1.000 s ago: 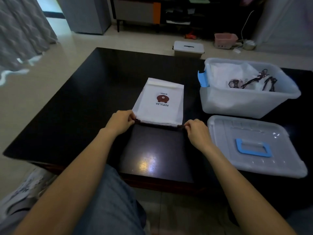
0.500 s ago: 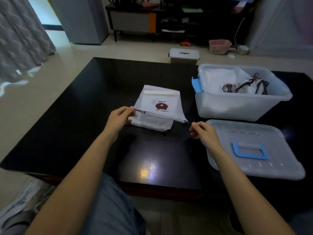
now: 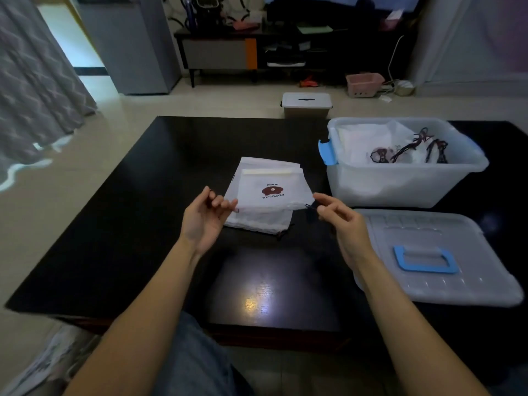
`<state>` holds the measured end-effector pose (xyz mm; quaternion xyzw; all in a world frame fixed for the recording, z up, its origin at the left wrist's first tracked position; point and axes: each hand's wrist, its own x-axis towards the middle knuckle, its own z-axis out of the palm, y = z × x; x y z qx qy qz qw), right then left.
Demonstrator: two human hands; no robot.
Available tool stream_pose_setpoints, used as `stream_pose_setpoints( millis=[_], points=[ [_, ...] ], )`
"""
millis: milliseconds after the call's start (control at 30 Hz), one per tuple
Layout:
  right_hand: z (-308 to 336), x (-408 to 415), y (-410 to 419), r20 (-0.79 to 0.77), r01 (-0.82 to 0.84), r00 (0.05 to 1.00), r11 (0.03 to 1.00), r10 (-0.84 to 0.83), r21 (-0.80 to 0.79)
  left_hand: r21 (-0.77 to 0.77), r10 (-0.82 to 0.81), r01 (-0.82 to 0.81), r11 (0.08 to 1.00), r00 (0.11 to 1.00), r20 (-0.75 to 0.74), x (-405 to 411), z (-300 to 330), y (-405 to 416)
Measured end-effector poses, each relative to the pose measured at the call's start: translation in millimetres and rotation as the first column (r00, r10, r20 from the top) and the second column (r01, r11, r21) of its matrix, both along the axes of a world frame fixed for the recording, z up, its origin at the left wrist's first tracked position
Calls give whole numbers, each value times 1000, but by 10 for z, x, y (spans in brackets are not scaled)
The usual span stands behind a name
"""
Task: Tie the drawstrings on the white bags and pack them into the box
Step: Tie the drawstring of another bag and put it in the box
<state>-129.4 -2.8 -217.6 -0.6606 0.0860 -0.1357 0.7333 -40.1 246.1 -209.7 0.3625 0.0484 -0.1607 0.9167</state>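
Bag: I see the top white bag [image 3: 268,185] now lifted off the bag beneath | Hands: left hand [image 3: 204,217] and right hand [image 3: 340,218] raised from the table [image 3: 120,224], palms turned inward.

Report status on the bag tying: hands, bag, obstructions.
Left hand and right hand each pinching a drawstring end. White bag half lifted off the black table, untied. Open box beside it, nothing in the way.
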Motion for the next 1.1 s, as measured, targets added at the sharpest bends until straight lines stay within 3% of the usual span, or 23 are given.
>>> stream_pose_setpoints(
  millis=[67,200,300,367,467,567,667,800,867,1000,1100],
  points=[
    [60,47,94,52,-38,998,997,35,62,64,-49,49,997,999,2,-3,-29,-35],
    [172,142,199,139,-77,990,946,34,315,392,-116,99,914,993,21,-20,-40,-96],
    [135,151,156,114,-86,993,871,35,484,577,-121,73,813,992,46,-10,-50,-89],
    [63,119,73,43,-29,999,862,9,507,677,-89,27,736,994,57,20,-74,-46],
    [-31,33,-40,-131,86,991,892,-30,443,802,-64,3,597,997,45,71,-122,70],
    [-129,-52,-88,-206,47,978,959,12,278,855,-68,31,517,998,5,99,-123,110],
    [-83,-71,-19,-107,-13,994,980,34,196,824,-123,9,566,990,74,64,-87,47],
    [83,-48,103,-8,-83,996,923,92,375,733,-139,-24,680,977,161,-40,-30,-25],
    [82,-40,134,-58,-95,992,960,114,262,773,-167,-38,633,969,184,-62,-51,-47],
    [-6,-58,33,-135,-36,991,996,25,-80,880,-197,-186,437,935,295,-9,-109,44],
    [-50,-134,-195,-173,33,984,999,-35,-19,861,-99,-196,469,957,272,53,-75,157]
  ],
)
